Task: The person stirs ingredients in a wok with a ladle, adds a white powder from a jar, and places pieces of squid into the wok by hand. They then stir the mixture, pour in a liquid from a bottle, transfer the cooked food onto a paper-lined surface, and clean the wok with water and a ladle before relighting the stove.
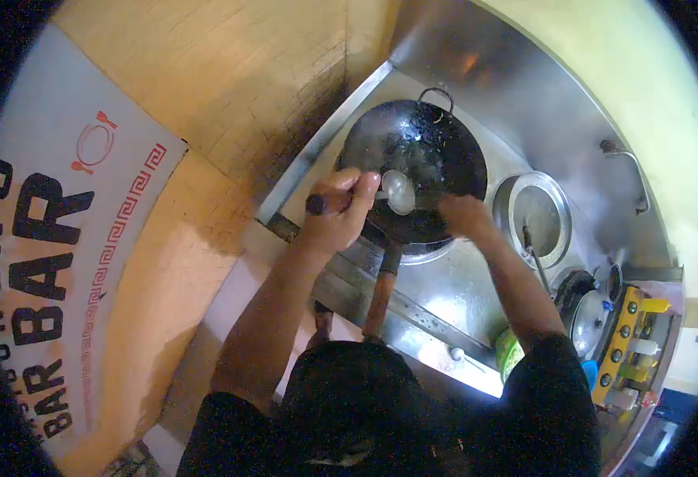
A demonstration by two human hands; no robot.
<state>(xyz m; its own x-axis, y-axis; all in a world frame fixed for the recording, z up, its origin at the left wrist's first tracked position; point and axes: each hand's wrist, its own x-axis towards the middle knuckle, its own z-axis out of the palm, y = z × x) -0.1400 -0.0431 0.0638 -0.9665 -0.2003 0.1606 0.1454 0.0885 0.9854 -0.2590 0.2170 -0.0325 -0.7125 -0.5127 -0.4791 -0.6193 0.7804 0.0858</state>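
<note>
My left hand (341, 213) is closed around the handle of a metal ladle (398, 193), whose round bowl hangs over the wok. My right hand (464, 215) is over the wok's right side with its fingers curled. What those fingers hold is hard to make out, as they are dark and slightly blurred. Below both hands sits the large black wok (420, 147), its inner surface dark and shiny. It has a metal loop at the far rim and a wooden handle (380, 298) pointing towards me.
Right of the wok, a round metal pot (562, 230) has a utensil leaning in it. Beyond are a lidded pot (589, 322), a yellow panel with knobs (620, 342) and several bottles. A green bowl (509, 351) is by my right elbow. A metal pipe (633, 163) projects from the steel backsplash (516, 87).
</note>
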